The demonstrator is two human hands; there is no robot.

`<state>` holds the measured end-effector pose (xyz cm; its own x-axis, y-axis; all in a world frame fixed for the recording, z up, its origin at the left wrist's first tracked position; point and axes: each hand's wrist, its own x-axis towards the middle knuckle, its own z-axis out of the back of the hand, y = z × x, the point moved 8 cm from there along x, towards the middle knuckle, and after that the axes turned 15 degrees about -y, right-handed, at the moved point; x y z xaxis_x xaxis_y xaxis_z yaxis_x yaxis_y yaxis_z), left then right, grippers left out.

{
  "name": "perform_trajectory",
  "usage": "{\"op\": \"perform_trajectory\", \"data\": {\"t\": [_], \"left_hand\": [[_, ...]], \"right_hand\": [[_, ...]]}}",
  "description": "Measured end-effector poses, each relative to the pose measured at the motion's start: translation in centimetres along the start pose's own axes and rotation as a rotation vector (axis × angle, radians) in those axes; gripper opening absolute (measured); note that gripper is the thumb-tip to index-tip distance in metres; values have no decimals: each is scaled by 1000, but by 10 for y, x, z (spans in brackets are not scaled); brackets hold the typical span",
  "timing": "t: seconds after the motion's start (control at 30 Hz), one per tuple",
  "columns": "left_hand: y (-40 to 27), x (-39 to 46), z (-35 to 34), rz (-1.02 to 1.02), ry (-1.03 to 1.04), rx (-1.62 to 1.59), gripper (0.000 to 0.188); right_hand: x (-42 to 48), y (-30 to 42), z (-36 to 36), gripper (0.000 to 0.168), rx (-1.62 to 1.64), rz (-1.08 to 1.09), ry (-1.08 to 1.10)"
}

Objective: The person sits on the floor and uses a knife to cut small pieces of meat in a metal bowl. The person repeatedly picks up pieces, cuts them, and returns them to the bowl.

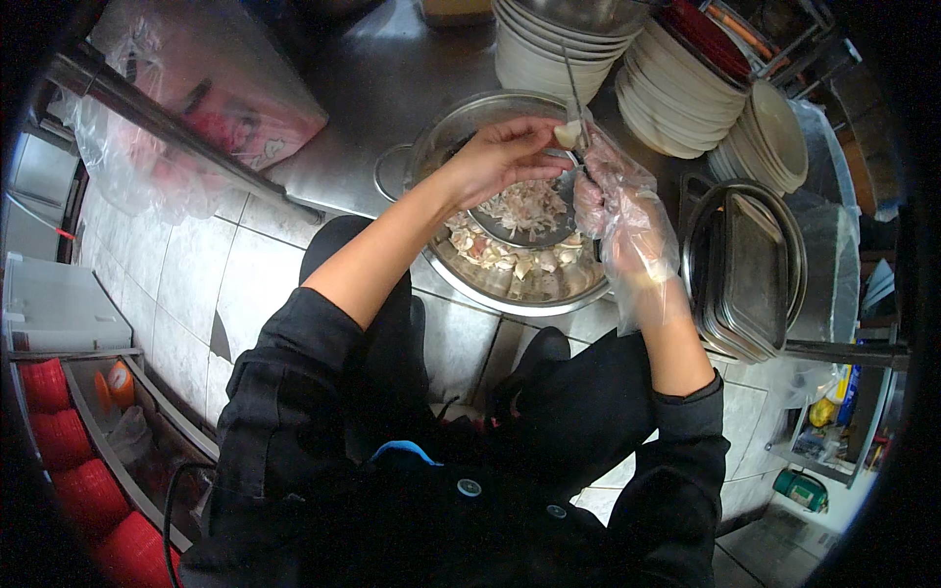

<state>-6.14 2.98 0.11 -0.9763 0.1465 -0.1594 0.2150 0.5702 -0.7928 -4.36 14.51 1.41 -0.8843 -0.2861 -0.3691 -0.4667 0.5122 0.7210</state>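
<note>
My left hand (507,158), bare, pinches a pale peeled garlic clove (567,135) between thumb and fingertips. In a loose clear plastic glove, my right hand (614,184) grips a knife (573,81); its narrow blade points away from me, right beside the clove. Both hands are above a wide stainless steel bowl (514,303). Unpeeled garlic cloves (540,262) lie along the near side of that bowl. A smaller round metal dish sits inside it, heaped with papery garlic skins (522,209). My hands and forearms hide part of the bowl's contents.
Stacked white bowls (548,66) and plates (673,95) stand behind the bowl on a steel table (353,110). Nested metal trays (757,272) are at the right. A plastic-wrapped pink package (242,103) stands at the left. Red baskets (73,445) line the lower left.
</note>
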Motion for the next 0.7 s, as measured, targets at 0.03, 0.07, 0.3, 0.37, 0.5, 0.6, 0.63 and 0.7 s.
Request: {"op": "perform_trajectory", "data": {"t": [0.03,0.07,0.3,0.37,0.5,0.6,0.63,0.7], "left_hand": [[0,0,0,9,-43,3,29],[-1,0,2,19,-85,6,28],[-3,1,16,-75,-129,-24,25],[-6,2,16,-102,-109,-121,25],[-11,0,15,-103,-183,-170,25],[-10,2,17,-122,-224,-183,25],[-10,2,16,-119,-210,-177,25],[-11,1,10,-112,-183,-167,26]], "right_hand": [[0,0,-1,28,-36,30,1],[0,0,-2,31,-72,61,2],[-6,-11,-13,42,-171,54,83],[3,-19,0,42,12,-4,179],[1,-19,-17,33,97,-165,208],[2,-22,-14,26,134,-167,134],[-2,-18,-12,25,112,-109,48],[-5,-15,-17,27,138,-113,147]]}}
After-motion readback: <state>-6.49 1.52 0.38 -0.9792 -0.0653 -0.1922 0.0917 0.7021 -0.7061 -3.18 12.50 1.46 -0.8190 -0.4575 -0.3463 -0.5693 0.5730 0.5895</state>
